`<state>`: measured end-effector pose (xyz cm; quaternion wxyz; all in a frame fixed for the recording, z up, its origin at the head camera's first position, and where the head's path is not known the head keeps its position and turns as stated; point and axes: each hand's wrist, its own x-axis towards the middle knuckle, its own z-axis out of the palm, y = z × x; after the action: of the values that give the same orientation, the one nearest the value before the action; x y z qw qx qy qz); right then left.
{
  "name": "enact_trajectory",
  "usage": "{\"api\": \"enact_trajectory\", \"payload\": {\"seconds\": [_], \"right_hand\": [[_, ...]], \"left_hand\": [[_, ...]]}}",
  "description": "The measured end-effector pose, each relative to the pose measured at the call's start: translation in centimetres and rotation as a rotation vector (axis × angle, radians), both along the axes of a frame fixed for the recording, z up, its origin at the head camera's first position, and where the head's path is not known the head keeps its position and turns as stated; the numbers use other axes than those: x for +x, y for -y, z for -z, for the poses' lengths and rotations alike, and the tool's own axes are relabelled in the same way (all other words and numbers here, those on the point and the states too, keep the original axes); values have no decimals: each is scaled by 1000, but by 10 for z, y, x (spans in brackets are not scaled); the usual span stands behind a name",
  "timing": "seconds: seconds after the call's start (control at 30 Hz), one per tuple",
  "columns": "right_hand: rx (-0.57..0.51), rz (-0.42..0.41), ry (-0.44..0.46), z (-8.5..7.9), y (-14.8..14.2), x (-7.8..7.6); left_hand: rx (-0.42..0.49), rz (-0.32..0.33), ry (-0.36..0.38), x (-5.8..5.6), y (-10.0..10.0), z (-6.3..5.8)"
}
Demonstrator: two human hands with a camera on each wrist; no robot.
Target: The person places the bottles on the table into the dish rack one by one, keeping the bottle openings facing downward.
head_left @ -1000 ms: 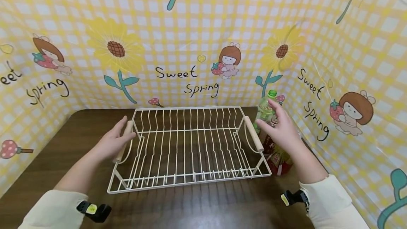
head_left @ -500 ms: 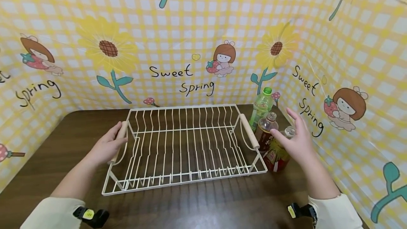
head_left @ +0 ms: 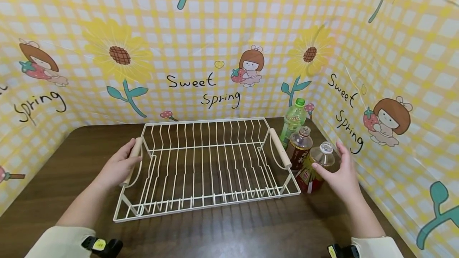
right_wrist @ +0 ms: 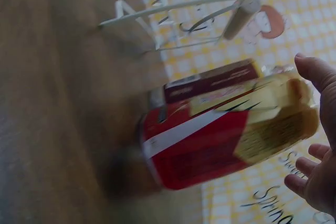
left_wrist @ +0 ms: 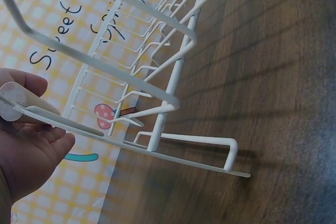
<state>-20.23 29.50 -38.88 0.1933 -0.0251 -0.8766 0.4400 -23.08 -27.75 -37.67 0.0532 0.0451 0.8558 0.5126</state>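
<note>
A cream wire dish rack (head_left: 208,207) stands on the table, a wooden handle on each short side. My left hand (head_left: 116,168) holds its left handle (head_left: 138,148); in the left wrist view, the handle end (left_wrist: 13,98) shows between thumb and fingers. To the right of the rack, my right hand (head_left: 343,180) is beside a bottle with a red and gold label (head_left: 311,176), thumb and fingers spread around its upper part. In the right wrist view, this bottle (right_wrist: 210,140) is blurred and a gap shows between it and the fingers.
Behind the red-labelled bottle stand a brown-labelled bottle (head_left: 298,149) and a green bottle (head_left: 294,122) with a green cap, close to the rack's right handle (head_left: 280,148). Yellow checked cloth (head_left: 201,31) walls the back and sides of the dark wooden table (head_left: 71,170).
My left hand has settled onto the left handle. My right hand has moved from over the bottles, out to the right, then down beside the red-labelled bottle. The view has shifted slightly.
</note>
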Motion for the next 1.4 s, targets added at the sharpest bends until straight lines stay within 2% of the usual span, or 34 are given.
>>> {"api": "enact_trajectory", "payload": {"seconds": [0.13, 0.33, 0.57, 0.73, 0.87, 1.03, 1.27, 1.4], "right_hand": [[-63, -20, 28, 13, -2, -3], [-86, -8, 61, 25, 0, -5], [-69, 18, 126, 29, 2, -3], [-70, 33, 132, 29, 4, -1], [-88, 47, 119, 27, 4, -1], [-119, 38, 105, 18, 4, 0], [-117, 12, 79, 0, 6, 0], [-102, -4, 32, -14, 8, -1]], "left_hand": [[-18, -3, -4, 0, 1, 1], [-31, -7, -8, 0, 1, 1], [-29, -10, -14, 1, 2, 1], [-34, -13, -18, 1, 3, 2], [-37, -17, -25, 1, 1, 2], [1, -7, -33, -1, 0, 3], [-19, -6, -41, -2, 1, 4], [-20, -4, -40, -2, 1, 3]]}}
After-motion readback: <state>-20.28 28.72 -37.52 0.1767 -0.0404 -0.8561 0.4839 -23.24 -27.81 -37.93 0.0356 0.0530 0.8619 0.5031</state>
